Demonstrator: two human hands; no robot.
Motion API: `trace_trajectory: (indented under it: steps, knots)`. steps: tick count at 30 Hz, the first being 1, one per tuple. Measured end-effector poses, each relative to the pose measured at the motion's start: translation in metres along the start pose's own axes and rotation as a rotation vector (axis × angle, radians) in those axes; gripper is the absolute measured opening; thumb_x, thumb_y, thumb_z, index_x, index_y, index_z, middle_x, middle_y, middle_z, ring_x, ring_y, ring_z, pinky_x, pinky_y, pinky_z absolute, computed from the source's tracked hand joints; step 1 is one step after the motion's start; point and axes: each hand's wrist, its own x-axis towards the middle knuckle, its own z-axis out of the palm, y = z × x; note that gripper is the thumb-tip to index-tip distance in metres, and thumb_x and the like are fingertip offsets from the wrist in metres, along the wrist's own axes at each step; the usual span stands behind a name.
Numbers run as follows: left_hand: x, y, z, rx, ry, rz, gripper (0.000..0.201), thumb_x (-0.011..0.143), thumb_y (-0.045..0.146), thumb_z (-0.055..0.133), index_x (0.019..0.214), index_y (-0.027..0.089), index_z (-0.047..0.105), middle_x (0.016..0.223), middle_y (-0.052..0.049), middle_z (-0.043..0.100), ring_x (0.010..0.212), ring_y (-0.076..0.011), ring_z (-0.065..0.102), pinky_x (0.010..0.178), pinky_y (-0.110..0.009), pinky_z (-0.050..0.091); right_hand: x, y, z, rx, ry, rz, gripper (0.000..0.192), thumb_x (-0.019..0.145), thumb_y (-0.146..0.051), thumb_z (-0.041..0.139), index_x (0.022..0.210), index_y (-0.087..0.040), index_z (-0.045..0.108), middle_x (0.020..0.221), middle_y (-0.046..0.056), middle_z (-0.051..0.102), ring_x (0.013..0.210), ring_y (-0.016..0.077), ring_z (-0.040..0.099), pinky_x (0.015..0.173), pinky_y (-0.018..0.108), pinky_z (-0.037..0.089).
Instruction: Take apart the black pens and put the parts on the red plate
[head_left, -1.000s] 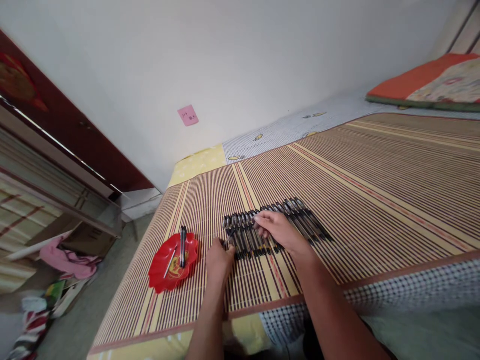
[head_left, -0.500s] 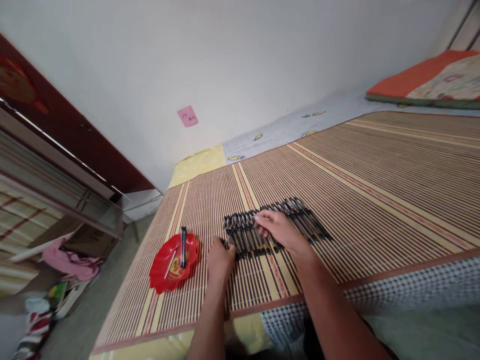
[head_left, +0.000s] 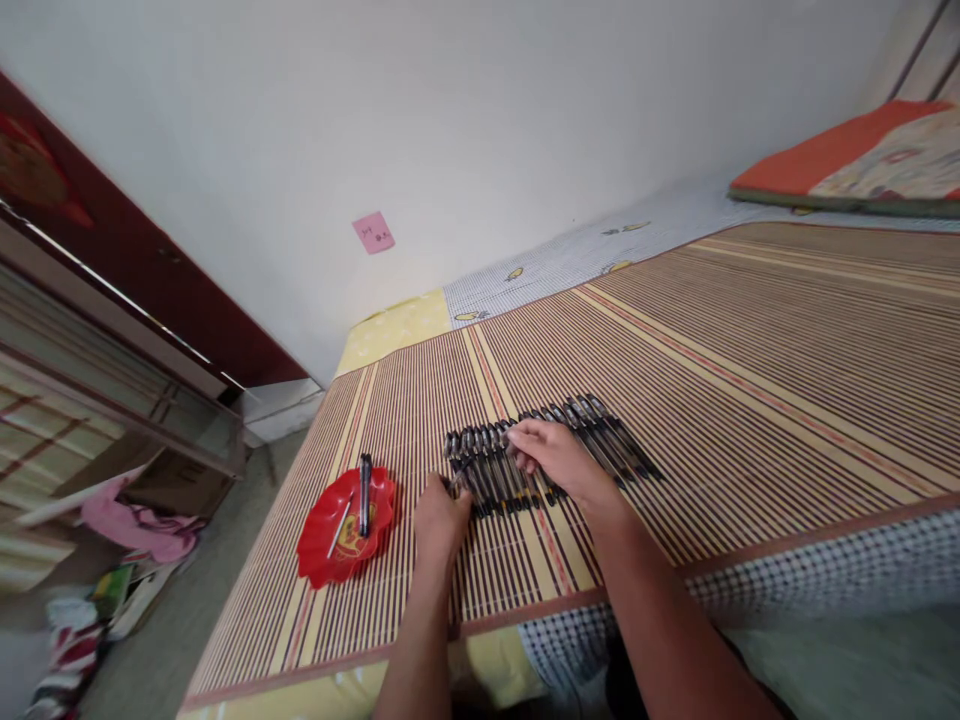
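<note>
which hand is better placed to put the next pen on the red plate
Probably the left hand: it sits at the near-left end of the pen row, closest to the red plate. The right hand rests on the row, farther away.

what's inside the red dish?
The red dish holds a dark pen lying across it and a thin pale refill-like stick beside it. A yellow motif shows on its floor, partly covered by both. Nothing else is visible inside.
</note>
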Motion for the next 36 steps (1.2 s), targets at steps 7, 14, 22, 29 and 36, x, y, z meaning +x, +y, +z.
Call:
trace_trajectory:
  steps: [7, 14, 22, 29, 36]
  knots:
    - [0.002, 0.0, 0.001, 0.03, 0.023, -0.004, 0.025, 0.086, 0.03, 0.062, 0.104, 0.012, 0.062, 0.1, -0.02, 0.075, 0.094, -0.0325, 0.071, 0.072, -0.034, 0.042, 0.004, 0.007, -0.001, 0.014, -0.005, -0.02, 0.024, 0.087, -0.042, 0.062, 0.086, -0.019, 0.068, 0.076, 0.002, 0.068, 0.061, 0.0121, 0.06, 0.055, 0.024, 0.045]
    - [0.009, -0.008, 0.002, 0.01, 0.057, 0.014, 0.025, 0.082, 0.029, 0.064, 0.096, 0.008, 0.068, 0.094, -0.025, 0.074, 0.092, -0.0366, 0.07, 0.072, -0.037, 0.043, 0.006, 0.011, -0.002, 0.041, 0.001, -0.022, 0.026, 0.085, -0.045, 0.064, 0.086, -0.019, 0.069, 0.075, 0.001, 0.068, 0.059, 0.0119, 0.06, 0.053, 0.024, 0.044]
    - [0.003, -0.021, 0.007, -0.189, 0.18, 0.047, 0.019, 0.082, 0.026, 0.06, 0.09, 0.011, 0.066, 0.086, -0.02, 0.073, 0.083, -0.0336, 0.069, 0.071, -0.036, 0.044, 0.005, 0.012, -0.001, 0.032, 0.0, -0.031, 0.025, 0.085, -0.044, 0.064, 0.083, -0.02, 0.068, 0.074, 0.001, 0.067, 0.059, 0.0117, 0.059, 0.054, 0.024, 0.044]
    - [-0.026, -0.013, 0.0, -0.676, 0.107, 0.254, 0.014, 0.083, 0.033, 0.057, 0.077, 0.02, 0.056, 0.064, 0.002, 0.056, 0.059, -0.015, 0.053, 0.056, -0.024, 0.038, 0.007, 0.012, 0.007, 0.027, -0.018, 0.0, 0.026, 0.082, -0.045, 0.067, 0.083, -0.019, 0.069, 0.075, 0.002, 0.068, 0.059, 0.0119, 0.059, 0.052, 0.024, 0.043]
    - [-0.051, 0.004, -0.005, -1.012, -0.104, 0.292, 0.018, 0.079, 0.033, 0.065, 0.072, 0.019, 0.057, 0.063, 0.004, 0.05, 0.059, -0.0124, 0.043, 0.056, -0.023, 0.033, 0.004, 0.009, 0.018, 0.099, -0.11, 0.022, 0.036, 0.078, -0.047, 0.07, 0.098, -0.017, 0.072, 0.066, 0.0, 0.066, 0.049, 0.0094, 0.051, 0.048, 0.024, 0.038]
